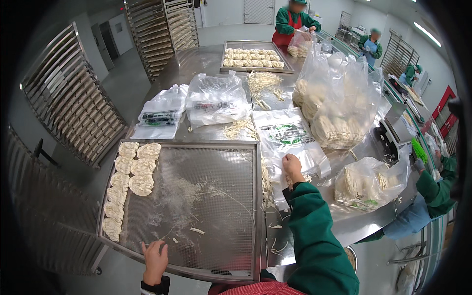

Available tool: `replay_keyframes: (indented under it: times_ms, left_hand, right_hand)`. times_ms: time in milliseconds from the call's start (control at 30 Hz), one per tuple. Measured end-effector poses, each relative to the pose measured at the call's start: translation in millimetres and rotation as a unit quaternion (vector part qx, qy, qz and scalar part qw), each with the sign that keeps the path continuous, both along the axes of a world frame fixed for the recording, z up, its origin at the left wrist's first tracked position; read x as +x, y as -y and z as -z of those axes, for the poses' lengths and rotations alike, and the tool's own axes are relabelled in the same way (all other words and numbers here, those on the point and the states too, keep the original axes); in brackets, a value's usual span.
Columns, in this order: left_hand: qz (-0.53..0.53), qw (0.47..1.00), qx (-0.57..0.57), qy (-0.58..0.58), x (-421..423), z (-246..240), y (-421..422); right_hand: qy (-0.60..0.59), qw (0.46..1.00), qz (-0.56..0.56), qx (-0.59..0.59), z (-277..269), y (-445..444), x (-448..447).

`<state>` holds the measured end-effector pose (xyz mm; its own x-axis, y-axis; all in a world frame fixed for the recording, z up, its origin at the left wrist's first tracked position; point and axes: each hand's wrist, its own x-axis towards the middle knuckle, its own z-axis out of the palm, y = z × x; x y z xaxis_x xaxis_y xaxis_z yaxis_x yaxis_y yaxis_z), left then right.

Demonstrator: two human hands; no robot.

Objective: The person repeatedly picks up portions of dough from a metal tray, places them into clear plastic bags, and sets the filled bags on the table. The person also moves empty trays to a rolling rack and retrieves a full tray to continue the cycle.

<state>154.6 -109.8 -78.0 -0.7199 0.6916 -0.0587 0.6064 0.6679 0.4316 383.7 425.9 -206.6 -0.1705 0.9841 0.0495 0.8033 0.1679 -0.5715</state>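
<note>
My left hand (155, 258) is empty, fingers apart, over the near-left edge of a metal mesh tray (210, 191). Along the tray's left side lie flat noodle nests (120, 180), in one full column and a shorter one beside it. My right hand (292, 166) is curled into a fist on a clear plastic bag (279, 190) to the right of the tray, its fingertips hidden. Noodles (297, 179) show by its wrist, partly covered by the hand. Just beyond are flat printed plastic bags (284, 129).
Large bags of noodles (335, 110) stand at the right, with a smaller filled bag (368, 182) nearer. A scale (387, 136) sits beyond it. Another noodle tray (254, 59) is across the metal table. Racks (73, 99) line the left; co-workers (295, 22) work around.
</note>
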Motion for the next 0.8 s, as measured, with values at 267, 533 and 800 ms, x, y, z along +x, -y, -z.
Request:
replay_keyframes:
  times_ms: [267, 533, 800]
  left_hand:
    - [0.116, 0.987, 0.11, 0.032, -56.5, 12.3, 1.7]
    - [0.08, 0.682, 0.326, 0.65, -99.8, 5.8, -40.4]
    - [0.004, 0.582, 0.355, 0.731, -98.4, 40.3, -41.5]
  right_hand:
    - [-0.088, 0.985, -0.003, 0.15, -68.2, -19.9, -9.9]
    - [-0.161, 0.897, -0.41, 0.028, -137.2, 215.7, -131.4]
    - [-0.044, 0.958, -0.28, -0.031, -127.1, 415.7, -153.2]
